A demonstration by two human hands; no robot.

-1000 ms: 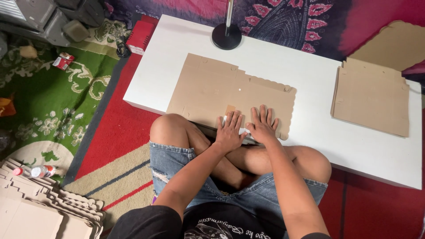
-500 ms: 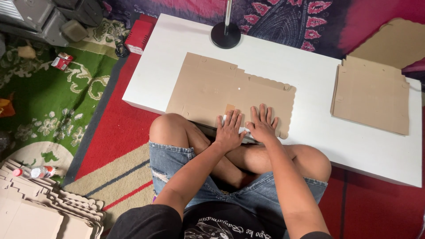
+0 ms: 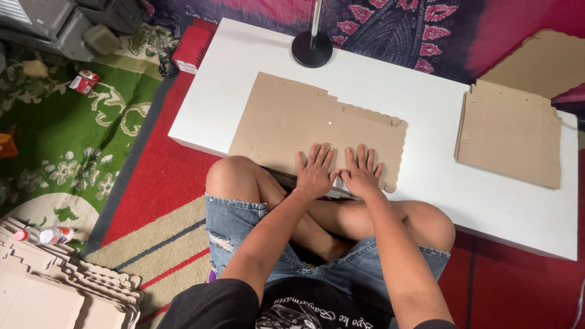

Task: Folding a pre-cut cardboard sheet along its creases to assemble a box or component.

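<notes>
On the white table (image 3: 426,116), left hand (image 3: 315,176) and right hand (image 3: 361,176) press a flat cardboard sheet (image 3: 304,122), fingers (image 3: 317,155) spread, gripping nothing.

Flat brown cardboard box blank (image 3: 317,131) at table centre, both hands pressing its 6 o'clock edge. Folded brown box stack (image 3: 510,139) at 3 o'clock. Red box (image 3: 192,49) at 11, small red-white pack (image 3: 85,81) at 10. More flat blanks (image 3: 58,292) at 8.

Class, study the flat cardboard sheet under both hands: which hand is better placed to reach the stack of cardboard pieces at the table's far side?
Right hand: probably better, lying nearer the stack of cardboard pieces than the left hand, both flat on the cardboard sheet.
</notes>
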